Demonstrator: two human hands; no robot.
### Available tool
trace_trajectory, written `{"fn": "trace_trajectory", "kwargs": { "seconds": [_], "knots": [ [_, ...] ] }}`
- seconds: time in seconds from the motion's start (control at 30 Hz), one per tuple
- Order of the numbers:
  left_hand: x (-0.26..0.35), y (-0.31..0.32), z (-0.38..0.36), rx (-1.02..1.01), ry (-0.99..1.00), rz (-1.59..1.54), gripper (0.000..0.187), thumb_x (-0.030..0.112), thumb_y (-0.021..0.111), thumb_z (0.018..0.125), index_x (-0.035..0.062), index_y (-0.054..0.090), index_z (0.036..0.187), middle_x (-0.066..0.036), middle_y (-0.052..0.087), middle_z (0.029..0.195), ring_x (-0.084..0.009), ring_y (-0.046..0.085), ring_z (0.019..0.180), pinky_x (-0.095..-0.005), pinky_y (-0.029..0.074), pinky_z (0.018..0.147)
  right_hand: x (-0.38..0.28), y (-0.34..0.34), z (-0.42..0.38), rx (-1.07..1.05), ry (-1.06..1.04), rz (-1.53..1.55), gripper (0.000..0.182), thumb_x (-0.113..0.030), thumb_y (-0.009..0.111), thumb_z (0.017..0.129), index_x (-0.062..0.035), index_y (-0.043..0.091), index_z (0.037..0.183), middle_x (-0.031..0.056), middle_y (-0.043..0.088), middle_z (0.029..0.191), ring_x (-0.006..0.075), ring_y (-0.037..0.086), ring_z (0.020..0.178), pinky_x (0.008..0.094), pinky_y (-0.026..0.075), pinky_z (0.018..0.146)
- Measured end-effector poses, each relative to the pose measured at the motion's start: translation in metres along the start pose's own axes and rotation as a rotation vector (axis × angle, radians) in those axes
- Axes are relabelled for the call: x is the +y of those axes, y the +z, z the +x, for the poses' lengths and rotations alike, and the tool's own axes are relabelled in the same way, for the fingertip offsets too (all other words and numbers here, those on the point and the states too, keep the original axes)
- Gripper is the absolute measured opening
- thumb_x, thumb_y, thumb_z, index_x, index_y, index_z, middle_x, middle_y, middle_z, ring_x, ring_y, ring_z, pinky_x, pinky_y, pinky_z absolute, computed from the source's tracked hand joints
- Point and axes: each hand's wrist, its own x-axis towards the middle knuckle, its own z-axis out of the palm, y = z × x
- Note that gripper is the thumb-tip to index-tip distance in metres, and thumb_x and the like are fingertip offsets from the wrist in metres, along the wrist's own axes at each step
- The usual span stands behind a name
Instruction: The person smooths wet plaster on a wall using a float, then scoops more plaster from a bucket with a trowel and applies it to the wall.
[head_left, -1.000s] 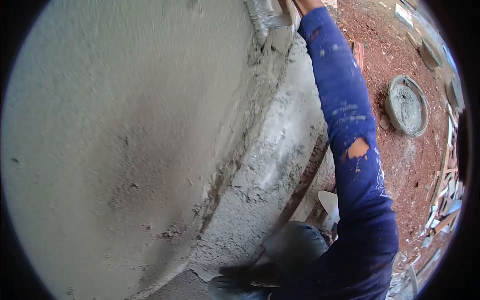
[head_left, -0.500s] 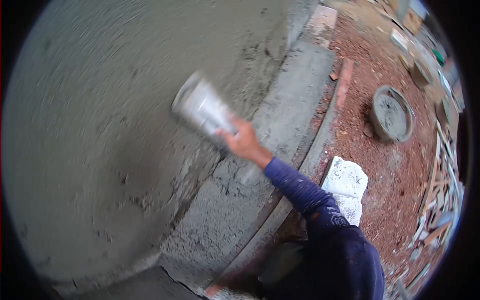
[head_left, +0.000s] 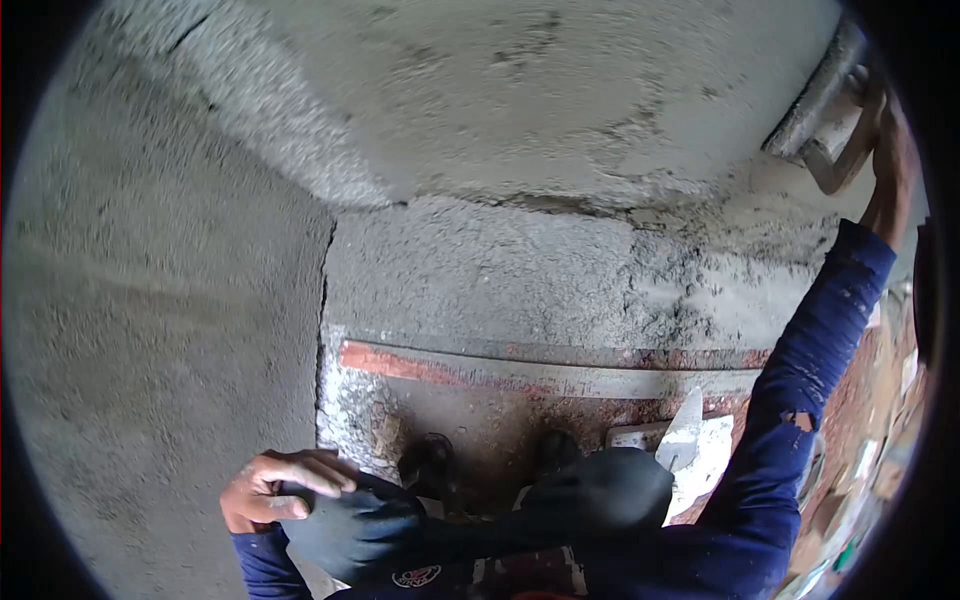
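At the far upper right, my right hand is wrapped round the handle of a plastering trowel, its flat blade held against the wet grey plaster of the wall. My left hand lies on my bent left knee, fingers stretched out and holding nothing. Below the wall runs a rough cement ledge. A long strip of wood, reddish at its left end, borders that ledge in front of my feet.
A pointed trowel lies on a white block right of my knees. My shoes stand between the strip and me. Grey cement surface spans the left, with a crack along its edge. Reddish soil and scraps lie at the right.
My view has swung left and down, bringing my left hand, knees and shoes into sight. The right hand with the plastering trowel now appears at the upper right instead of mid-frame.
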Motion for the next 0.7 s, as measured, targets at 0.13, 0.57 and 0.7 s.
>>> {"fn": "trace_trajectory", "kwargs": {
  "seconds": [0.13,0.57,0.7],
  "knots": [
    [-0.026,0.002,-0.021,0.106,0.095,0.066,0.059,0.049,0.07,0.08,-0.0051,0.071,0.103,-0.023,0.068,0.109,-0.0423,0.061,0.11,-0.0503,0.043,0.099,-0.05,0.083,-0.012,-0.156,-0.127,-0.077,0.073,-0.055,0.06,0.086,-0.0111,0.035,0.139,0.0203,0.037,0.129,0.0325,0.049,0.111,0.0448,0.051,0.081],
    [-0.126,0.042,-0.077,0.143,0.032,-0.522,0.062,0.047,0.055,0.085,-0.0103,0.062,0.109,-0.027,0.061,0.107,-0.0384,0.059,0.102,-0.047,0.042,0.092,-0.078,0.205,-0.221,-0.995,-0.378,-0.538,0.048,-0.035,0.053,0.096,-0.032,0.043,0.143,0.0138,0.059,0.06,0.0348,0.056,0.051,0.0453,0.044,0.048],
    [-0.173,0.016,-0.104,0.36,-0.143,-0.351,0.045,0.034,0.056,0.087,-0.0054,0.06,0.11,-0.02,0.06,0.1,-0.0314,0.058,0.094,-0.0433,0.044,0.082,-0.027,0.117,-0.241,-1.055,-0.209,-0.567,0.048,-0.035,0.055,0.095,-0.0335,0.044,0.142,0.0151,0.064,0.08,0.0353,0.062,0.065,0.0462,0.049,0.057]
  ]
}}
